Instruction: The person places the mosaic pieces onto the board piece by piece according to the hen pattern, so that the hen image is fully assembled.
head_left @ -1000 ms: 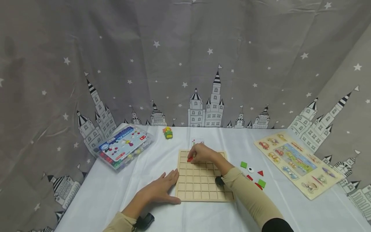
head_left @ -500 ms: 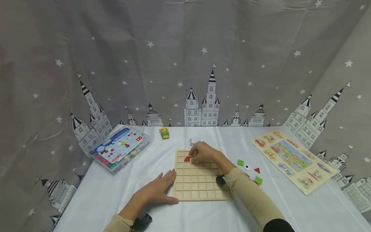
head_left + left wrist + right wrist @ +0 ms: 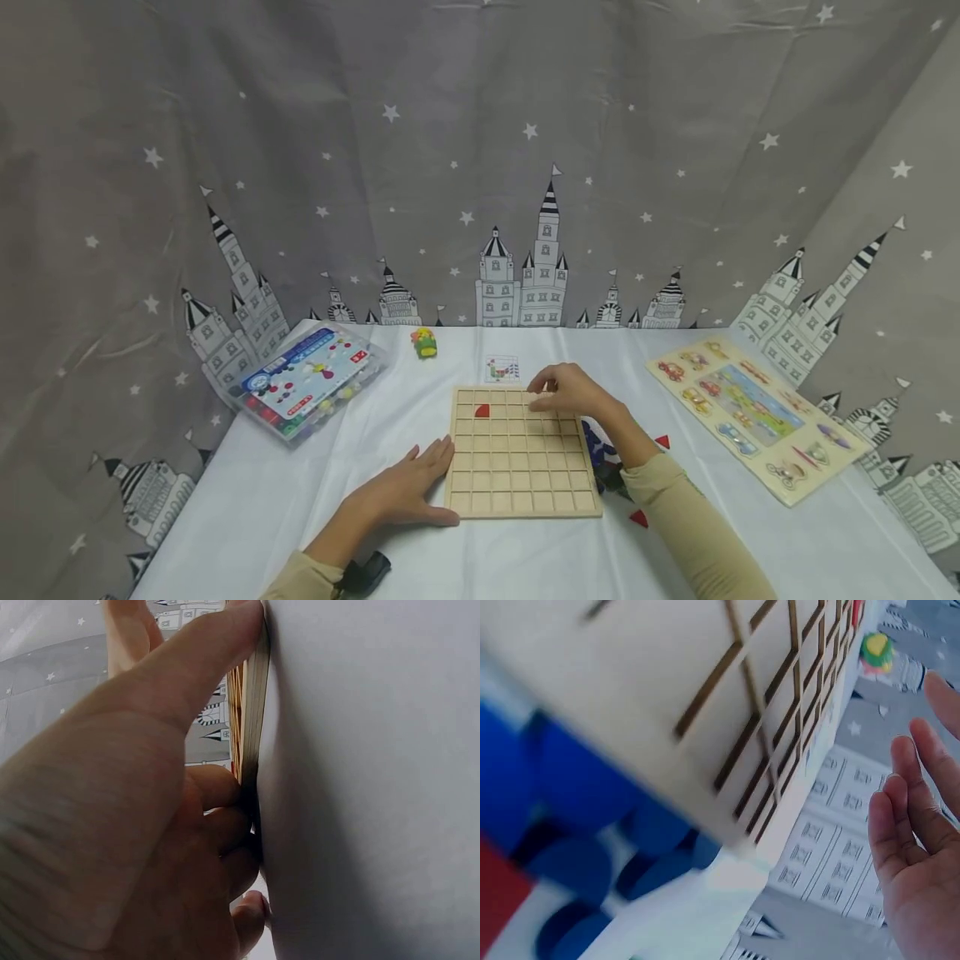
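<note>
A wooden grid board lies on the white cloth, with a red quarter-circle piece in a cell at its upper left. My left hand rests against the board's left edge, fingers fairly straight and thumb at the near corner. In the left wrist view, the thumb and fingertips meet the board's side. Over the board's far right part is my right hand, its fingers loosely bent and holding nothing. Blue pieces lie beside the board's right edge, partly hidden by the right wrist.
A small picture card lies just beyond the board. At the back left are a clear plastic box of coloured pieces and a toy figure. Red pieces lie near the right sleeve, and a wooden picture puzzle is farther right.
My right hand has let go of the red piece, leaving it in its cell, and moved right across the board. Its forearm now covers the loose pieces. My left hand stays in place.
</note>
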Demonstrator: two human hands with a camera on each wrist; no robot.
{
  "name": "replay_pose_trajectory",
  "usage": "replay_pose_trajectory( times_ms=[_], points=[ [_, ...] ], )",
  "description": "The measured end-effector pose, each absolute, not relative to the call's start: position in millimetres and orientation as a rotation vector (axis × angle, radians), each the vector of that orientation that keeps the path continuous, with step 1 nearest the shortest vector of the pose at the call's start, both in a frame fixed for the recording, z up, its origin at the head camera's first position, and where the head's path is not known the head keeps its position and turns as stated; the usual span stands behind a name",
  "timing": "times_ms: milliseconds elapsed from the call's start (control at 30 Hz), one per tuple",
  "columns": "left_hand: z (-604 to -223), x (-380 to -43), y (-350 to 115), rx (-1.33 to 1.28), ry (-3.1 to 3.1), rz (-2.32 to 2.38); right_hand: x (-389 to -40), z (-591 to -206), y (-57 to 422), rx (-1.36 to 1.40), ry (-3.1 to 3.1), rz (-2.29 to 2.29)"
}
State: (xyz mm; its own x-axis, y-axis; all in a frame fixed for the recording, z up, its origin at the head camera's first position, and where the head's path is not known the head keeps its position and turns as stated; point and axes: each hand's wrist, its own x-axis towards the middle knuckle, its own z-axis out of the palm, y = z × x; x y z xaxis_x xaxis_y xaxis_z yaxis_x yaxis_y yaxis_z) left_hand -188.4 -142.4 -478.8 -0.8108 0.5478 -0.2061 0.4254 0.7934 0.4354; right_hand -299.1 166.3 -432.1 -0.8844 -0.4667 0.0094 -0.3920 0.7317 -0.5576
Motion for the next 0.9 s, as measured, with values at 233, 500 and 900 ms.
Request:
replay_pose_trajectory(
  times_ms=[233,500,900],
  points=[
    [-480.1,-189.7,-141.4,0.720,2.640,0.537,-286.4,-430.7,201.3,-0.596,2.869,-0.914],
    [-477.6,-190.3,-142.2,0.700,2.632,0.563,-278.7,-432.4,244.4,-0.375,2.945,-0.908],
    [-479.9,-190.8,-140.1,0.691,2.640,0.567,-265.9,-456.0,292.6,-0.038,2.860,-0.923]
  ],
)
